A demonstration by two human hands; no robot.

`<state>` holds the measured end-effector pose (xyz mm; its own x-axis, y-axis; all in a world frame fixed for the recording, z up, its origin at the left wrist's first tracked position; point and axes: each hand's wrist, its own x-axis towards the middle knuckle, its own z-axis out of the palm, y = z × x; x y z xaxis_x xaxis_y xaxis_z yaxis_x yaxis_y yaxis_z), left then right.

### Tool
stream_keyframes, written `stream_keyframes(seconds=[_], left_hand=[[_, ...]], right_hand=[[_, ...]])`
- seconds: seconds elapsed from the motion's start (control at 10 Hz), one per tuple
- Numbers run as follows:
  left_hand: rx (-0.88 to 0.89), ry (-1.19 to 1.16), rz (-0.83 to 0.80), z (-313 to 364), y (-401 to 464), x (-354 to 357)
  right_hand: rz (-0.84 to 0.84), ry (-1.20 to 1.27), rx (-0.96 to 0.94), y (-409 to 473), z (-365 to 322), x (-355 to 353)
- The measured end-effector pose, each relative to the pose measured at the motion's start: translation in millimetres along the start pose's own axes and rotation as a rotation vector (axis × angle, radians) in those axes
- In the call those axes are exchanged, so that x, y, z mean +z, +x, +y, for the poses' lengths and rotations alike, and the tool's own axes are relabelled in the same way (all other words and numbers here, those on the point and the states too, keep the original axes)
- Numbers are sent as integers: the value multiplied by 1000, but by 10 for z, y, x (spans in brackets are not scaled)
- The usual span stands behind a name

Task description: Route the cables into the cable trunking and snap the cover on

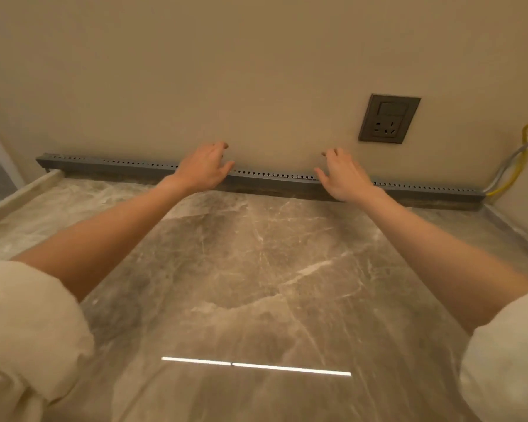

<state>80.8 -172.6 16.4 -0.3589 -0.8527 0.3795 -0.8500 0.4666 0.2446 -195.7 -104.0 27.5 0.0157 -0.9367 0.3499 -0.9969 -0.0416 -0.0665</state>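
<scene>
Left hand: the left hand (202, 172) is stretched forward over the trunking, fingers loosely spread and slightly bent, thumb pointing right along the top edge; it grips nothing. Whether it touches the trunking cannot be told.
Right hand: the right hand (342, 175) mirrors it to the right, fingers relaxed and apart, thumb pointing left; it holds nothing. Contact with the trunking cannot be told.
Hand spacing: the two hands are well apart, with a bare stretch of trunking between the thumbs.
Forearms: both bare, reaching from rolled-up cream fabric sleeves (28, 324) at the bottom corners.
Trunking: a long grey slotted cable trunking (275, 177) lies along the junction of counter and wall, running from the left end of the counter to the right corner; a row of small holes shows along its upper side.
Cables: a yellow cable (517, 170) and a grey cable (507, 166) run down the wall at the right corner and meet the right end of the trunking.
Counter: a grey-brown veined marble counter (256, 269) carries the trunking at its far edge; a bright strip of reflected light (256, 366) lies near its front.
Wall: a plain beige wall (226, 71) stands behind the trunking.
Socket: a dark grey square wall socket (389, 118) sits on the wall above and to the right of the right hand.
</scene>
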Motion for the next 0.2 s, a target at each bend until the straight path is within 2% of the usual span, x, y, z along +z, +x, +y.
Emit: stream_keyframes(seconds=[0.2], left_hand=[[8, -73, -71, -86, 166, -550]], right_hand=[[-37, 91, 19, 195, 61, -477]])
